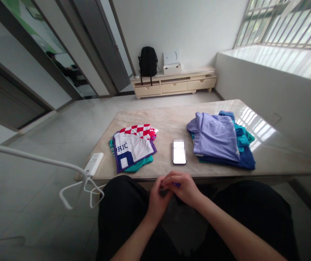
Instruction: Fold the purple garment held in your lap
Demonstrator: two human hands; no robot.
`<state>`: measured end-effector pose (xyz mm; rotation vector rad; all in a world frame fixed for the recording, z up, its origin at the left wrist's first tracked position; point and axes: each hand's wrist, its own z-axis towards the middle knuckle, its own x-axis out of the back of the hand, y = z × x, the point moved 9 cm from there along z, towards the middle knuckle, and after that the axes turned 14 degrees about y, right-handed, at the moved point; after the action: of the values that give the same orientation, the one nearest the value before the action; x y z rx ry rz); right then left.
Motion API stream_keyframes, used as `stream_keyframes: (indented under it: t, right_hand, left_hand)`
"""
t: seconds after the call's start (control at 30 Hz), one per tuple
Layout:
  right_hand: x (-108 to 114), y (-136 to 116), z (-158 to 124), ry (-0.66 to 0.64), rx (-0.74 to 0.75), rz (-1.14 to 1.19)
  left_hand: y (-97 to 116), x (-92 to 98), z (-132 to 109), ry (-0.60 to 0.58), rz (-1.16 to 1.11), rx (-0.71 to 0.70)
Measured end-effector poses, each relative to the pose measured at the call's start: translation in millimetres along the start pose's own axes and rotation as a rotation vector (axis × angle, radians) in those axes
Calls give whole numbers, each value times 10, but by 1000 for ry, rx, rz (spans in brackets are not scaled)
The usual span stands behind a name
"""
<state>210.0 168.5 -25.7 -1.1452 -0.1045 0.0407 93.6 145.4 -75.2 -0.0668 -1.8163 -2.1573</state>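
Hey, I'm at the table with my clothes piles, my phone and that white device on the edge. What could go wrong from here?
1. The white device sits at the left edge of the table, with a cable looping off the side by it. A snag could drag it down.
2. The phone lies between the left pile and the right pile, just ahead of the right hand. A garment pulled across might sweep it toward the near edge.

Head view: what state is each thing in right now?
Phone: face up, screen lit.
Left clothes stack: folded, stacked.
Right clothes pile: loosely folded, piled.
Left hand: fingers curled, against the other hand.
Right hand: fingers curled, contents unclear.
Backpack: upright against wall.
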Motion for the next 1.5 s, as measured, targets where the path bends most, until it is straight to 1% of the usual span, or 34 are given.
stream_keyframes:
  t: [0.07, 0.13, 0.3, 0.37, 0.47, 0.53, 0.57, 0.63, 0.77, 0.83, 0.87, 0.97, 1.03, 1.13, 1.23, 1.3, 1.37, 1.43, 1.5]
  right_hand:
    - [-57, 86, -40, 9, -2, -60]
    - [-40, 200, -55, 28, -39, -76]
    - [180, 446, -18, 158, -177, -29]
    - [271, 484, 3, 211, -218, 12]
    - [418, 474, 43, 274, -256, 119]
    - [589, 433, 84, 331, -256, 204]
    - [714, 409, 109, 371, -250, 248]
    - [1039, 354, 162, 463, -228, 328]
    - [1789, 281, 232, 627, -216, 547]
    - [2071, 279, 234, 673, -246, 680]
    - [2173, 278, 229, 684, -261, 742]
    - [2368, 244, 198, 716, -278, 912]
    - [2466, 212, 170, 765, -276, 1028]
    - [2641, 149, 128, 875, -238, 1172]
    - [2827, 141, 68, 1003, -206, 1254]
    - [2917, 174, 31, 1062, -209, 1261]
    - [2981, 204, 12, 1085, -208, 1221]
    - [3035, 225, -3, 1110, -195, 1154]
    - [3090, 238, -22, 1162, -161, 1105]
  left_hand:
    - [-66, 74, 25, 30, 44, -10]
    - [-116, 93, 41, 19, 98, -19]
    - [-159, 7, 64, -84, 270, -96]
    - [-168, -11, 68, -106, 293, -123]
    - [-197, -35, 62, -147, 296, -123]
    - [-219, -52, 53, -173, 312, -111]
    - [-232, -59, 49, -183, 326, -104]
    - [-264, -75, 38, -204, 357, -85]
    - [-329, -125, 6, -249, 388, -56]
    - [-364, -155, -10, -269, 411, -43]
    - [-382, -167, -16, -278, 427, -35]
    - [-428, -188, -39, -309, 482, -10]
    - [-460, -177, -59, -331, 527, 11]
    - [-512, -123, -89, -355, 599, 49]
    - [-562, -46, -103, -350, 665, 97]
    - [-587, 12, -100, -322, 702, 136]
    - [-599, 69, -91, -282, 713, 178]
    - [-614, 116, -81, -245, 674, 229]
    - [-657, 135, -82, -239, 575, 312]
